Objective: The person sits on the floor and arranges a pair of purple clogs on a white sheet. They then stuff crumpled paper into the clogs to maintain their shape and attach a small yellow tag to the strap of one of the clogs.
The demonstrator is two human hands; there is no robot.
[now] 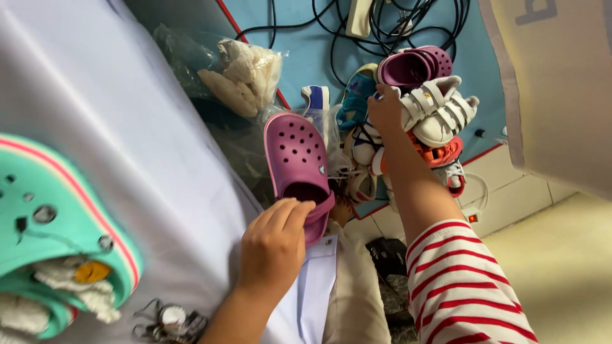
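The left hand (273, 245) curls its fingers over the heel of a smooth, perforated purple foam clog (297, 169), which lies at the edge of a pale cloth-covered bench (127, 127). The right hand (384, 109), on a red-and-white striped sleeve (462, 286), closes on a white strapped sneaker (440, 108) atop a shoe pile beside a matching purple clog (414, 65). A glossy mint clog (60, 223) sits near left.

A magenta-pink perforated clog (298, 171) lies under the left hand (273, 250). The right hand (385, 108) touches a white strapped sneaker (440, 109), just below a purple clog (413, 65); its sleeve (462, 286) is red-and-white striped.
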